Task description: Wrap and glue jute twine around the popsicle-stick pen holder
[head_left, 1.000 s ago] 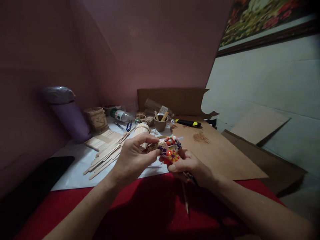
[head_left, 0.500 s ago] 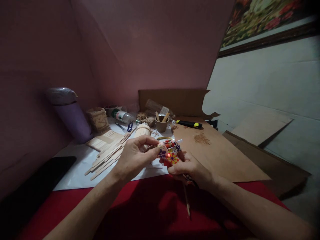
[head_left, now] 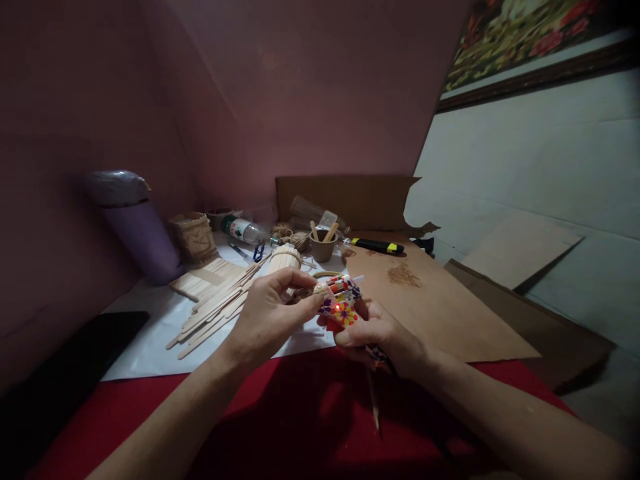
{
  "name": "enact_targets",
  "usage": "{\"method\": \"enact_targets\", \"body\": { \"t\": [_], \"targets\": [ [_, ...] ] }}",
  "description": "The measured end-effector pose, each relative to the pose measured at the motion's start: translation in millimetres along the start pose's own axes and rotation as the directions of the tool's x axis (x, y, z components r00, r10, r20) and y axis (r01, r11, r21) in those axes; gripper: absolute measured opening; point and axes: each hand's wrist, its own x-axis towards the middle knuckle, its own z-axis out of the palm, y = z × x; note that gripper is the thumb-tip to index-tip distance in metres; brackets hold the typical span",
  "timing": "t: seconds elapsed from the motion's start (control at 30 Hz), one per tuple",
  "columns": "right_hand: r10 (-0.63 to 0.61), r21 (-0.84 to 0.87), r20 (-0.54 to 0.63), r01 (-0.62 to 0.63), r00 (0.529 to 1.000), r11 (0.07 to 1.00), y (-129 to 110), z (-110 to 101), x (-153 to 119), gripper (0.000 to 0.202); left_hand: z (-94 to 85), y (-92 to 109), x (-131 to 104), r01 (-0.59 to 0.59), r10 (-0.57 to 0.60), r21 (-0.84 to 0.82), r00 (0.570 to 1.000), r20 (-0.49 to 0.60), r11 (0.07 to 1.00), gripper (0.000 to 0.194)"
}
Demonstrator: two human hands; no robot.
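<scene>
A red cloth (head_left: 300, 413) is covering the near surface, with a thin pale stick (head_left: 374, 407) showing over it below the hands. The right hand (head_left: 380, 333) is wrapping around a flower-patterned tool (head_left: 344, 310), and the left hand (head_left: 273, 307) is pinching a small pale piece (head_left: 321, 289) between thumb and fingers at the tool's left end; its detail is too small to tell. The tool is hovering above the near edge of a white sheet (head_left: 135, 353), displaying purple, yellow and orange-red flowers on white and a glowing red light.

Flat wooden sticks (head_left: 215, 320) are lying fanned on the sheet, left of a banded stick bundle (head_left: 285, 259). Farther back, a small brown cup (head_left: 323, 248) is holding two upright wooden sticks (head_left: 330, 232). A black-and-yellow cutter (head_left: 375, 246) is lying beside it on flat cardboard (head_left: 450, 307). Leftward, a carved-looking container (head_left: 193, 237) is standing near a leaning purple vessel (head_left: 140, 233) with a plastic-like top; the contents of both are remaining hidden. A green-labelled bottle (head_left: 245, 230) is lying behind, and upright cardboard (head_left: 350, 200) is backing the scene.
</scene>
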Motion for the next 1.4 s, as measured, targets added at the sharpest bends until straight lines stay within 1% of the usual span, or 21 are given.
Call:
{"method": "enact_targets", "body": {
  "t": [0.1, 0.23, 0.37, 0.43, 0.57, 0.7, 0.83, 0.97, 1.13, 1.27, 1.33, 1.4],
  "targets": [
    [0.008, -0.01, 0.003, -0.008, 1.0, 1.0, -0.5, 2.1, -0.1, 0.016, 1.5, -0.7, -0.1, -0.015, 0.016, 0.04, 0.999, -0.035, 0.999, 0.021],
    [0.019, 0.012, -0.003, -0.019, 1.0, 1.0, 0.1, 3.3, 0.0, 0.017, -0.4, 1.8, 1.0, 0.034, -0.035, -0.061, 0.999, -0.009, 0.998, 0.019],
    [0.015, 0.006, -0.007, -0.015, 1.0, 1.0, -0.6, 2.4, 0.2, 0.017, -1.3, 3.0, 1.8, 0.068, -0.066, -0.079, 0.997, 0.027, 0.995, 0.019],
    [0.007, -0.015, -0.013, -0.007, 1.0, 1.0, -1.6, 2.3, 0.1, 0.018, -0.5, 2.0, 1.2, 0.048, -0.047, -0.045, 0.999, 0.02, 0.998, 0.02],
    [0.006, -0.032, -0.015, -0.006, 1.0, 0.999, -2.4, 2.5, 0.0, 0.017, 1.0, -0.2, -0.2, -0.041, 0.043, 0.068, 0.998, -0.037, 0.997, 0.017],
    [0.004, 0.016, -0.01, -0.003, 1.0, 1.0, -2.2, 1.6, 0.2, 0.02, -0.5, 0.9, -0.3, -0.082, 0.082, 0.026, 0.997, -0.008, 0.996, 0.011],
    [0.004, 0.017, -0.014, -0.004, 1.0, 1.0, -3.2, 1.4, -0.4, 0.019, -3.0, 2.7, -0.3, -0.069, 0.069, -0.005, 0.997, 0.017, 0.998, 0.009],
    [-0.006, -0.016, -0.04, 0.005, 0.999, 1.0, -3.0, 2.4, -1.4, 0.018, -2.3, 2.0, -1.6, -0.042, 0.043, -0.018, 0.998, 0.049, 0.999, 0.013],
    [-0.019, -0.028, -0.008, 0.019, 1.0, 0.999, -1.6, 2.9, -1.1, 0.017, 1.4, -1.5, -1.7, -0.063, 0.063, 0.039, 0.998, -0.002, 0.997, 0.018],
    [-0.015, 0.02, -0.004, 0.015, 1.0, 1.0, -2.1, 3.3, 0.2, 0.02, -1.1, 0.2, -0.4, -0.036, 0.036, -0.002, 0.999, 0.02, 0.999, 0.016],
    [-0.01, 0.044, -0.024, 0.011, 1.0, 0.999, -2.3, 3.5, 0.5, 0.021, -3.0, 2.3, -0.4, -0.044, 0.043, 0.016, 0.999, 0.03, 0.999, 0.015],
    [-0.006, 0.048, -0.042, 0.008, 0.999, 0.999, -1.9, 3.8, 0.3, 0.022, -3.6, 4.3, -1.3, -0.066, 0.064, 0.078, 0.998, 0.021, 0.995, 0.014]
  ]
}}
